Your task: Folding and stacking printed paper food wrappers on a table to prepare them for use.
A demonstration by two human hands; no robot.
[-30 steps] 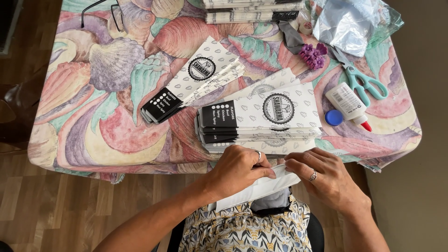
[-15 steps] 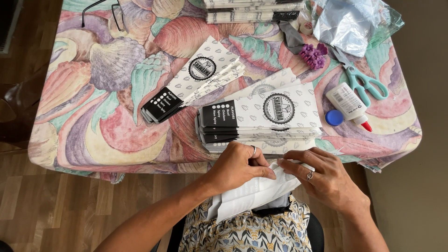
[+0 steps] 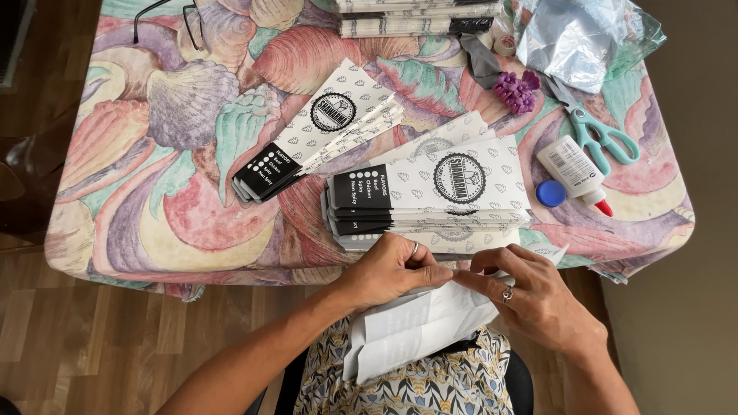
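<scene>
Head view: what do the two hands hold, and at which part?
Both the left hand and right hand pinch a white folded paper sleeve at its upper edge.

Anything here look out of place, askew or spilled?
The glue bottle lies on its side with its blue cap off beside it. No glue looks spilled. The paper sleeve stacks are fanned unevenly.

paper sheet [image 3: 419, 327] now pulled out further | both hands shifted slightly up

Bright, even daylight throughout – soft shadows only, faint glare on the plastic bag [image 3: 578, 40], sharp focus, slight wide-angle bending at the edges.
</scene>
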